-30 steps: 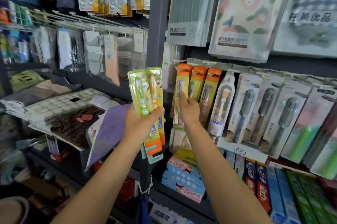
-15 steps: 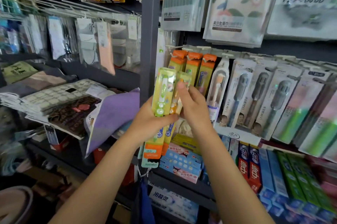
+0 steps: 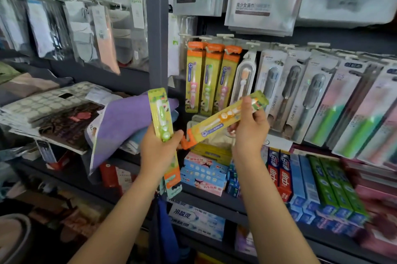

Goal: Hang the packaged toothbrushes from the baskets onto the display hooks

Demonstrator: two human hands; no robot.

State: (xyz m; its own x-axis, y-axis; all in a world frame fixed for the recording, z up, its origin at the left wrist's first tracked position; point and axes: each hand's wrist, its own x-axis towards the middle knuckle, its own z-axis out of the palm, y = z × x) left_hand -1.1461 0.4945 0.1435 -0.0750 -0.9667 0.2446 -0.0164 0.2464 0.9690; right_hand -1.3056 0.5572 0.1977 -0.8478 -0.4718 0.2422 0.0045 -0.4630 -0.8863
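Since the earlier frame, my right hand (image 3: 249,128) has pulled one pack away from the bundle, and the two hands are now apart. It pinches the yellow carded pack with the orange toothbrush (image 3: 225,118), tilted, its orange end pointing down toward my left hand (image 3: 159,145). My left hand grips the remaining green-yellow carded pack with the green toothbrush (image 3: 161,117), upright; behind it I see edges of at least one more pack, but I cannot count them.

On the display hooks (image 3: 223,37) three orange-topped yellow toothbrush packs (image 3: 211,78) already hang side by side, next to a row of grey toothbrushes in clear packs (image 3: 287,91). So I judge that a part of the work is done. The pack in my right hand is not yet on a hook, and the ones in my left hand wait after it. No baskets are in view, so I cannot tell how many packs remain there.
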